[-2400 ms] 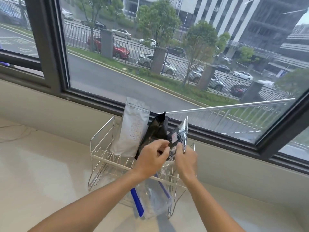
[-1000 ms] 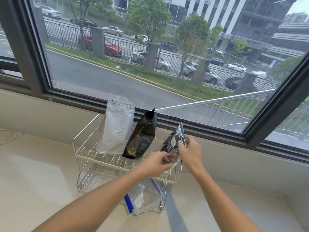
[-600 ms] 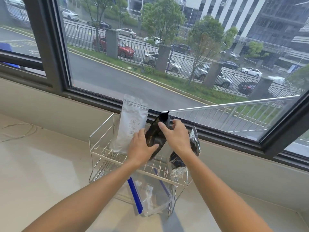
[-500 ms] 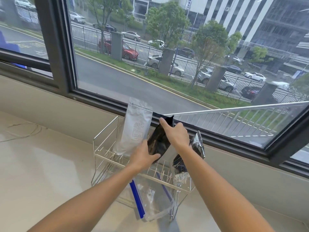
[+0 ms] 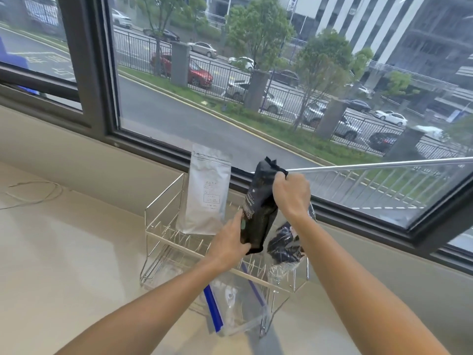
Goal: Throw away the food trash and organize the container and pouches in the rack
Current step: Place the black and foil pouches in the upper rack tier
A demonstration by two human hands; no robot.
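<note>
On the desk, head view: wire rack [image 5: 163, 234] stands near the window ledge, bare desk [image 5: 64, 252] stretching to its left.
Upper tier: white pouch [image 5: 206, 193] upright at left, black pouch [image 5: 259, 211] middle, clear-and-dark pouch [image 5: 286, 242] right.
Lower tier: clear container [image 5: 238, 311] with blue lid edge.
Writing: small print on both pouches, unreadable.
Right hand [image 5: 291, 193]: fingers pinched closed on the black pouch's top.
Left hand [image 5: 230, 239]: fingers curled around its lower edge.
</note>
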